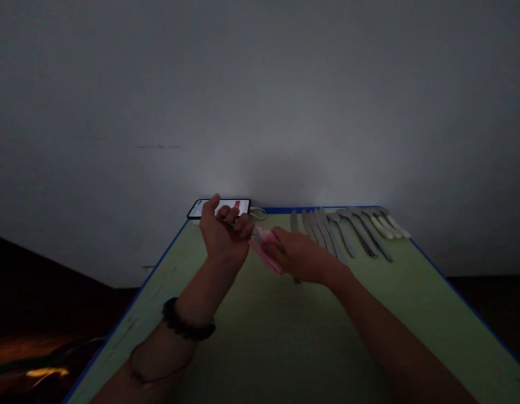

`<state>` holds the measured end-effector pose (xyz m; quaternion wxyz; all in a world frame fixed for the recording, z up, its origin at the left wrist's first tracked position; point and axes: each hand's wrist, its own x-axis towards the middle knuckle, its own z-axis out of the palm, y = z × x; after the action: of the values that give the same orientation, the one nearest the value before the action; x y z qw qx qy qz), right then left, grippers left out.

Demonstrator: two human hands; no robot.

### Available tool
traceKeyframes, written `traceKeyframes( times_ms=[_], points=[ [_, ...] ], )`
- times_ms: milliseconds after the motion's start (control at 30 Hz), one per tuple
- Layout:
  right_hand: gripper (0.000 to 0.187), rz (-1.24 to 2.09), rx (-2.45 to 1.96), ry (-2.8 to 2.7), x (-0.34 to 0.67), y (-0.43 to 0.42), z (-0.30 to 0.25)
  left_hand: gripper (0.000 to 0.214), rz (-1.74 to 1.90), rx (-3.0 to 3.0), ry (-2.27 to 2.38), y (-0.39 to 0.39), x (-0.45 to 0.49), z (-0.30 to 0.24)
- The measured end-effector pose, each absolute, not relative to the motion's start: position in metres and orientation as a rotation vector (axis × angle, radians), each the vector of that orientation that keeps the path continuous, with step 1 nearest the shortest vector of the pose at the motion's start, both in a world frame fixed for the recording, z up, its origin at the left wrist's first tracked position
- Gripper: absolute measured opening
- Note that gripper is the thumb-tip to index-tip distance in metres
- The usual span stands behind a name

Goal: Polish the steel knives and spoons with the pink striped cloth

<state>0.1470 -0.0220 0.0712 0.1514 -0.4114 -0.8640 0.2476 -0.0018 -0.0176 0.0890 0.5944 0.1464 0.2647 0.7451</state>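
Observation:
My left hand (226, 230) is closed, palm turned up, around a thin metal piece that glints between the fingers. It looks like cutlery, but whether it is a spoon, fork or knife cannot be made out. A pink cloth (266, 255) is bunched in my right hand (299, 252), whose fingers pinch it beside the left fingertips. Some of the metal piece seems to run into the cloth, where it is hidden. Just right of the right hand, a row of table knives (321, 227) lies on the table, one knife partly covered by that hand.
Spoons (346, 235) and other metal cutlery continue the row rightward, ending with white-handled pieces (388, 227). A lit phone (196, 209) with a white cable (258, 212) lies at the back left. The pale green table (260, 336) has blue edging and meets a grey wall (260, 101).

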Motion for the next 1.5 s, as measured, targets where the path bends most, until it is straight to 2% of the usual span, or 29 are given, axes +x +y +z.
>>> traceKeyframes(
  times_ms=[167, 367, 667, 900, 1167, 1300, 1500],
  points=[
    [0.042, 0.646, -1.159, -2.644, 0.15, -0.021, 0.071, 0.045, 1.739, 0.263, 0.628, -0.011, -0.019, 0.089],
    [0.043, 0.834, -1.158, -2.647, 0.18, -0.01, 0.084, 0.042, 1.784, 0.233, 0.485, -0.007, -0.044, 0.096],
    [0.035, 0.729, -1.085, -2.734, 0.167, -0.018, 0.082, 0.043, 1.645, 0.215, 0.505, -0.016, 0.008, 0.079],
    [0.039, 1.059, -1.024, -2.722, 0.204, -0.006, 0.094, 0.042, 1.712, 0.169, 0.436, -0.009, -0.016, 0.08],
    [0.042, 1.088, -1.179, -2.742, 0.21, -0.009, 0.096, 0.039, 1.583, 0.042, 0.35, -0.015, 0.017, 0.059],
    [0.038, 1.081, -1.1, -2.746, 0.19, -0.012, 0.09, 0.04, 1.531, 0.046, 0.406, -0.019, 0.027, 0.055],
    [0.038, 1.163, -1.041, -2.757, 0.209, -0.005, 0.094, 0.041, 1.664, 0.105, 0.417, -0.011, -0.002, 0.07]
  ],
)
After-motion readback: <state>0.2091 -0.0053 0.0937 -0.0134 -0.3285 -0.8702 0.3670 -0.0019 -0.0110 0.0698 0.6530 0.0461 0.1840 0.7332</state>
